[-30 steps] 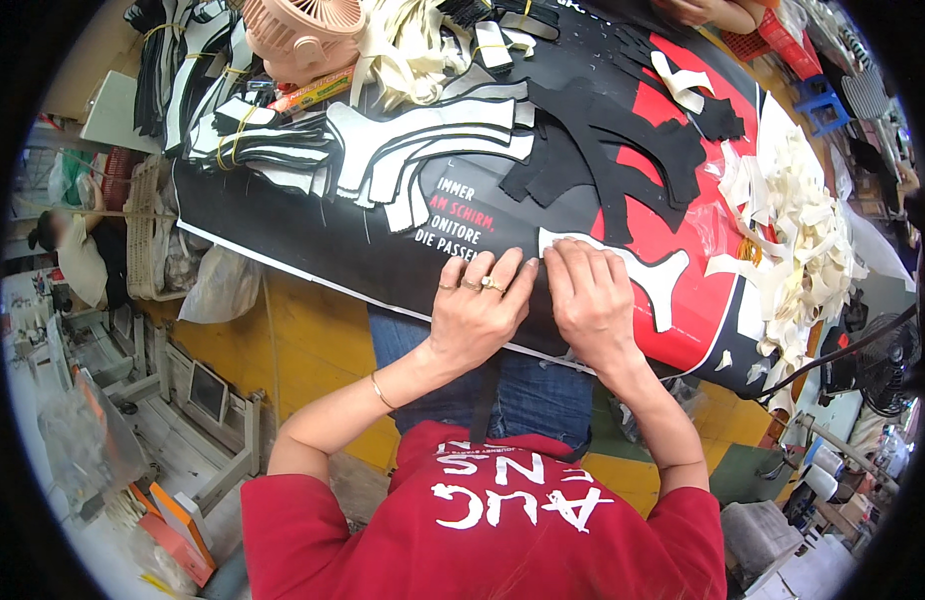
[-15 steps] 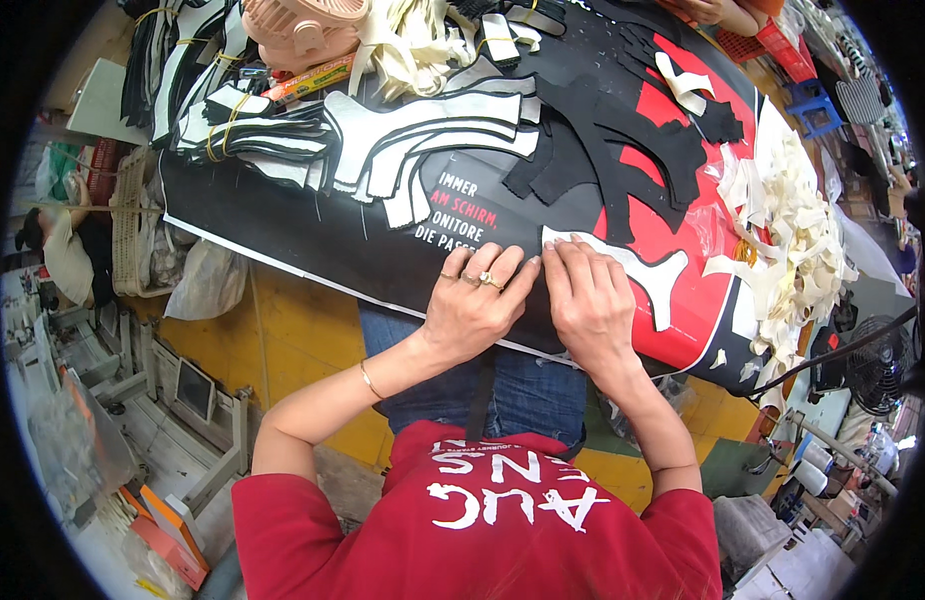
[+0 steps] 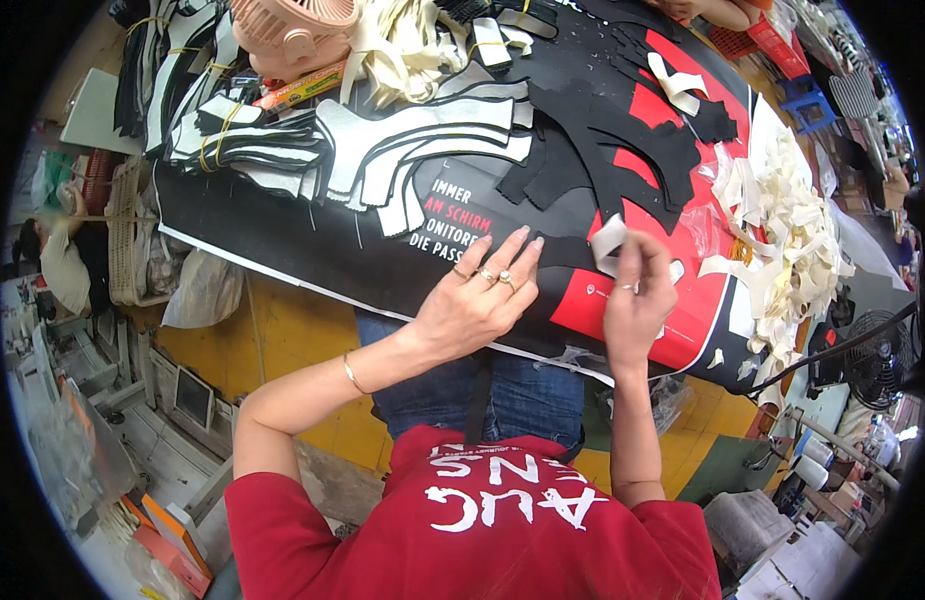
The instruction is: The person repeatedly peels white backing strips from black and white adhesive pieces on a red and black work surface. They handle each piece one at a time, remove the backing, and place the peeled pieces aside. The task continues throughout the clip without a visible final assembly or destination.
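A worker's right hand point(image 3: 638, 300) is now lifting a pinched pale strip point(image 3: 610, 240) off the black piece point(image 3: 563, 250), which her flattened, open left hand point(image 3: 475, 300) is pinning beside it.

two hands point(image 3: 478, 300), three rings point(image 3: 486, 276), one bracelet point(image 3: 352, 374), one pink fan point(image 3: 298, 30).

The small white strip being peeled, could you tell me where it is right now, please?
In the head view, the white strip is pinched in the right hand, lifted just above the red and black table cover, right of the flat left hand.
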Motion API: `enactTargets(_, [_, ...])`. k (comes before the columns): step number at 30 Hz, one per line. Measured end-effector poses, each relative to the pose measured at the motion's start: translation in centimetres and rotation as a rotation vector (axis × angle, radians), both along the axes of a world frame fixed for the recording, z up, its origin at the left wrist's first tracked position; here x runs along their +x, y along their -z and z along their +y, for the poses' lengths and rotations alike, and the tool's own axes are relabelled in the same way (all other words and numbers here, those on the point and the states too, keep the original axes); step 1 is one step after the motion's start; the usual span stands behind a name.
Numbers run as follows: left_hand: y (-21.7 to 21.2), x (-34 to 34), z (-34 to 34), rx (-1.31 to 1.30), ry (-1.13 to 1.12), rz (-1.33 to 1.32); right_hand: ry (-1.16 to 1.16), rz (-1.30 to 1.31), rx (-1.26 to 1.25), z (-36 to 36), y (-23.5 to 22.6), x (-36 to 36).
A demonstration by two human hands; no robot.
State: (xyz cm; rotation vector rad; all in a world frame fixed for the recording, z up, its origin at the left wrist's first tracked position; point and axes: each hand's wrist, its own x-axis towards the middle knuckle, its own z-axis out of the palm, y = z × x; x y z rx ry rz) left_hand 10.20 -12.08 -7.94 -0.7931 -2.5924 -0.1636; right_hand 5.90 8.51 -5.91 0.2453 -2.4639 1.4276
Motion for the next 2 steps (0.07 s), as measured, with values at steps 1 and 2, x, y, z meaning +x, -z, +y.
enactTargets(1, [-0.13,-0.14,-0.27,-0.019,0.022,-0.016,-0.043,0.096,0.163,0.16,0.41,0.44])
enactTargets(2, [-0.25,-0.27,-0.6,-0.041,0.04,-0.049,-0.147,0.065,0.179,0.24,0.86,0.96])
